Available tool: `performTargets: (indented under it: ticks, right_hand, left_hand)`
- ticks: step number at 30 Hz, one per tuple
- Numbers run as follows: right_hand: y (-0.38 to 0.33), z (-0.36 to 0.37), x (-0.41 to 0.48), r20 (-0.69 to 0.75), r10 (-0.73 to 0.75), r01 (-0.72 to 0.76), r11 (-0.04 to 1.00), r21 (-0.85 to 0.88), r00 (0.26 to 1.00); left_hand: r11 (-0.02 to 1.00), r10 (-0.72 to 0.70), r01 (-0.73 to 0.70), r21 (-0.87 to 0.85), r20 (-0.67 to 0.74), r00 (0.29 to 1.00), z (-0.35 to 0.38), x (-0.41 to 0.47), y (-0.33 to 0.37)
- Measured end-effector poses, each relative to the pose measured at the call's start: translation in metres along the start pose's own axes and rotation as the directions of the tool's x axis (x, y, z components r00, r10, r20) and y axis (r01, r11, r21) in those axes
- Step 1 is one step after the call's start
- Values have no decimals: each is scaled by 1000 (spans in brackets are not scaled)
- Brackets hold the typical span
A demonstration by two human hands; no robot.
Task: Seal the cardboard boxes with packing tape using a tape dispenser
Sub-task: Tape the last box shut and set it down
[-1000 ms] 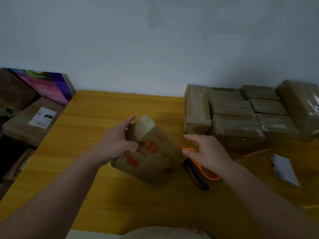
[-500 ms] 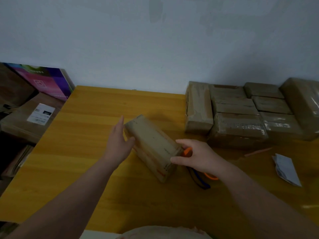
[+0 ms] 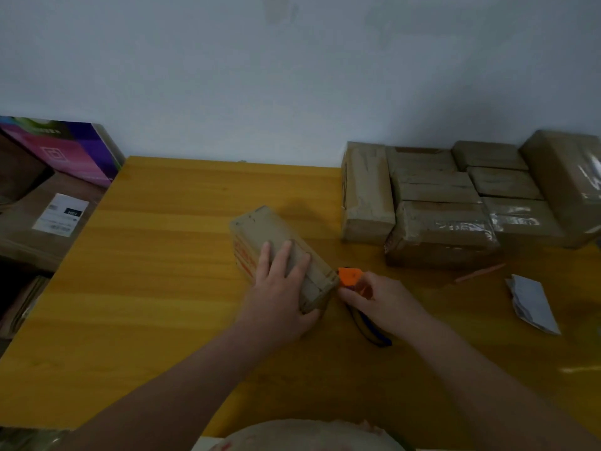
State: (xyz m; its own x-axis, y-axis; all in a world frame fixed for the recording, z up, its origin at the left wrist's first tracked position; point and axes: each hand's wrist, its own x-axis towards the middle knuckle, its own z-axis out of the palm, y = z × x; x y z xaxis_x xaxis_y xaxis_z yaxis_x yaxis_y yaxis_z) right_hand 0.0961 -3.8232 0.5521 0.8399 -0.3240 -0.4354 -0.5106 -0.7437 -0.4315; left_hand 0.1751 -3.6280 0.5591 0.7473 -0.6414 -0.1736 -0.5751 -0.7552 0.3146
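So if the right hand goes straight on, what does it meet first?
The right hand would likely meet the cardboard box at its near end; the tape dispenser it grips looks almost against it.

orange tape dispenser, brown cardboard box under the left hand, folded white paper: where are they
orange plastic tape dispenser (image 3: 349,275), head view, on its orange front end
brown cardboard box (image 3: 260,226), head view, on its bare top face
folded white paper (image 3: 531,302), head view, on its middle

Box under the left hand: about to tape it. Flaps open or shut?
Shut. The box lies flat, no flap up, left hand pressing its top. Right hand grips the tape dispenser.
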Motion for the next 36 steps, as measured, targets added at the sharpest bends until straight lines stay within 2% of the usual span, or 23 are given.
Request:
performTargets:
  ticks: [3, 7, 11, 13, 16, 18, 20, 23, 27, 29, 30, 32, 33, 34, 36]
  right_hand:
    - [11, 11, 0, -13, 63, -64, 977, -204, 998]
    - [21, 24, 0, -13, 192, -189, 949, -251, 981]
    - [26, 30, -1, 5, 197, -181, 909, -376, 980]
    - [27, 30, -3, -26, 153, -152, 922, -356, 988]
    - [28, 20, -5, -147, 64, -91, 979, -185, 987]
    - [25, 5, -6, -232, 57, -43, 997, 64, 971]
    - [20, -13, -8, -293, 118, -24, 952, 305, 949]
    - [14, -39, -17, -296, 163, 30, 832, 554, 941]
    - [0, -66, -34, -285, 16, 181, 738, 650, 958]
    - [-3, -76, -41, -291, -79, 260, 704, 661, 954]
    - [-6, -79, -46, -297, -127, 301, 682, 667, 946]
    - [-11, -84, -54, -308, -221, 375, 646, 664, 926]
    - [-15, -85, -58, -312, -265, 409, 635, 656, 912]
    - [-18, -86, -61, -318, -307, 442, 624, 644, 897]
    - [-23, -86, -66, -329, -371, 495, 604, 625, 868]
  left_hand:
    - [994, 79, -73, -84, 61, 995, -7, 2, -11]
    - [975, 179, -158, -155, 132, 975, -15, 4, -26]
    - [982, 138, -131, -136, 45, 989, -16, 5, -29]
    - [990, 99, -98, -105, 7, 995, -17, 5, -28]
    - [992, 82, -83, -91, -16, 997, -20, 3, -27]
    - [988, 97, -100, -120, -27, 995, -24, 2, -26]
    - [983, 108, -110, -144, -22, 994, -30, 3, -23]
    - [974, 103, -109, -201, -41, 994, -40, 7, -16]
    - [933, 10, -88, -349, -217, 976, -56, 13, -7]
    - [836, -144, 5, -549, -209, 967, -65, 18, -2]
    - [720, -239, 85, -689, -131, 962, -70, 21, 2]
    - [345, -316, 241, -907, 129, 940, -80, 26, 9]
    - [175, -282, 317, -932, 260, 923, -86, 28, 11]
    - [80, -222, 389, -918, 364, 904, -90, 29, 11]
    - [54, -109, 476, -878, 469, 877, -95, 28, 9]
